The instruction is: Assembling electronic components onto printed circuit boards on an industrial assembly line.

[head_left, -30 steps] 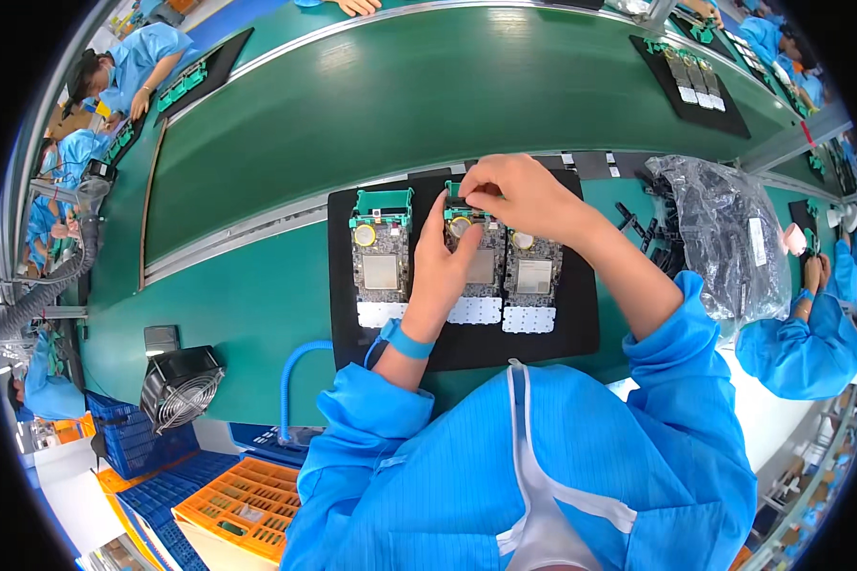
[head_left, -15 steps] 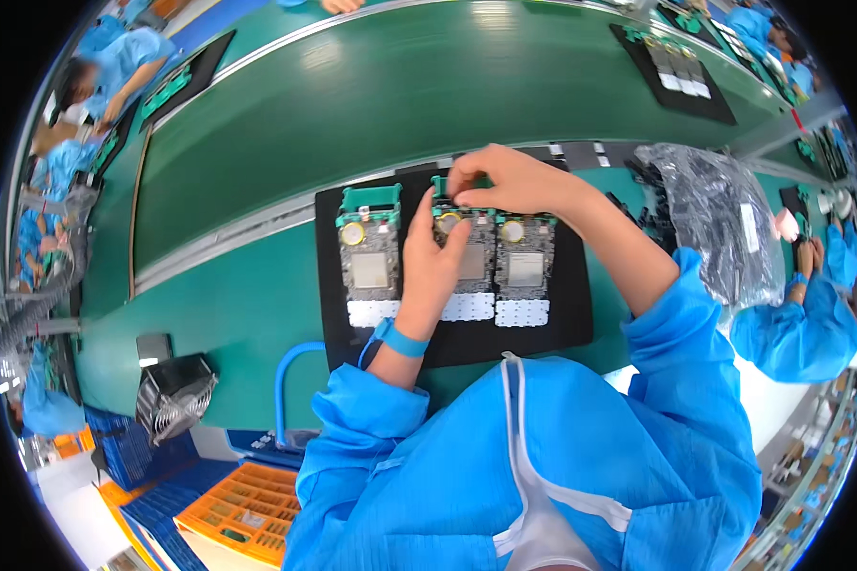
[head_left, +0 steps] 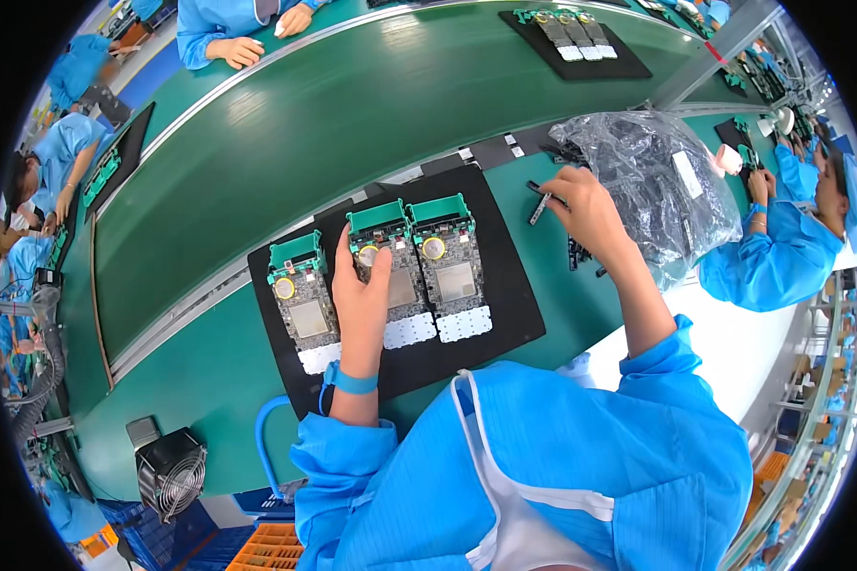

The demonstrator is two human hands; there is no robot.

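My left hand (head_left: pixel 362 300) lies flat, fingers spread open, on the middle green-framed circuit board (head_left: pixel 390 262) of three on the black rectangular mat (head_left: pixel 505 295). My right hand (head_left: pixel 586 209) pinches a small dark metal strip (head_left: pixel 540 207) at its fingertips, just beside the crinkled clear plastic bag of dark parts (head_left: pixel 657 181) on the green workbench (head_left: pixel 209 371).
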